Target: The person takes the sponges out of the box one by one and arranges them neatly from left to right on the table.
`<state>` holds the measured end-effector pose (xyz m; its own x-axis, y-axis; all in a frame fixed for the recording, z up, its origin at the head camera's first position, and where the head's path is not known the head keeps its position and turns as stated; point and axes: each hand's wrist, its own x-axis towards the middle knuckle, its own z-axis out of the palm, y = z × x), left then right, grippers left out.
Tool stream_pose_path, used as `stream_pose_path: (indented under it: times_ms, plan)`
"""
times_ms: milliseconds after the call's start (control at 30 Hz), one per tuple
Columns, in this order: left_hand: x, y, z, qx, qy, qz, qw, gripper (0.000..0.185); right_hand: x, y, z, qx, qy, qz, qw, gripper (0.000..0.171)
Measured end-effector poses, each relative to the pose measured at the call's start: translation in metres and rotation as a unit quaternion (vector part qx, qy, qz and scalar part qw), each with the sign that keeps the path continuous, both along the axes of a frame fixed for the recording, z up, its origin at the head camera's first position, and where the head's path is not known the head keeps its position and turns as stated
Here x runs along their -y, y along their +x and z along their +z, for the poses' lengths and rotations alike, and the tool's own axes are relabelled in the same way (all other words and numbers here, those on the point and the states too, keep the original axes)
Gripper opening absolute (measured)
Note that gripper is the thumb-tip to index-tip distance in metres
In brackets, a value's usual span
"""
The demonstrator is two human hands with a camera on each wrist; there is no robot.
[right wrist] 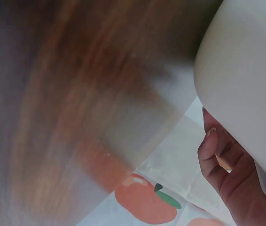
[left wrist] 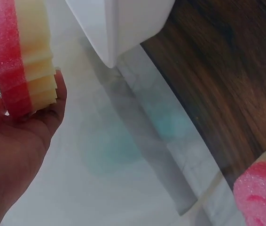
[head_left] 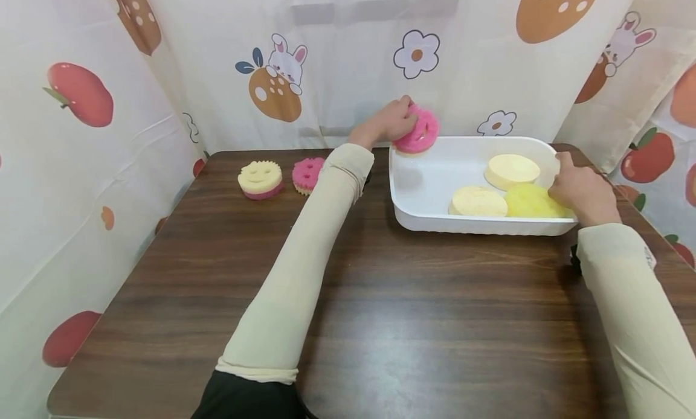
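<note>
My left hand (head_left: 387, 124) pinches a round pink and cream sponge (head_left: 421, 131) above the back left corner of a white plastic tray (head_left: 421, 217). In the left wrist view the sponge (left wrist: 22, 61) stands on edge between thumb and fingers, its cream side ridged. At the tray's right end, my right hand (head_left: 584, 188) grips the rim; the right wrist view shows its curled fingers (right wrist: 208, 146) against the outer wall. Inside the tray lie a pale yellow sponge (head_left: 512, 170), another pale one (head_left: 478, 201) and a bright yellow one (head_left: 535, 201), close to the right hand.
On the brown wooden table (head_left: 244, 268), left of the tray, sit a cream-topped smiley sponge (head_left: 260, 179) and a pink smiley sponge (head_left: 307, 174), the latter partly behind my left sleeve. A fruit-and-rabbit patterned curtain (head_left: 348, 63) hangs along the table's back and sides.
</note>
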<state>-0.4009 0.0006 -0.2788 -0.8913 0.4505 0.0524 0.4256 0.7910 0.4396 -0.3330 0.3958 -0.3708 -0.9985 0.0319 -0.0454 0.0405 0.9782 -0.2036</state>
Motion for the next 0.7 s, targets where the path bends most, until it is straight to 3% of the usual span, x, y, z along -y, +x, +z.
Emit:
stream_pose_path:
  times_ms: [433,700]
  plan:
    - [0.016,-0.001,0.0,0.006,-0.022,0.001,0.9997,0.045,0.0,-0.001,0.002,0.014,0.0,-0.01,1.0,0.07]
    - [0.03,-0.004,-0.002,-0.003,-0.017,0.01,0.9998,0.043,-0.002,-0.005,-0.001,-0.003,0.008,0.005,1.0,0.066]
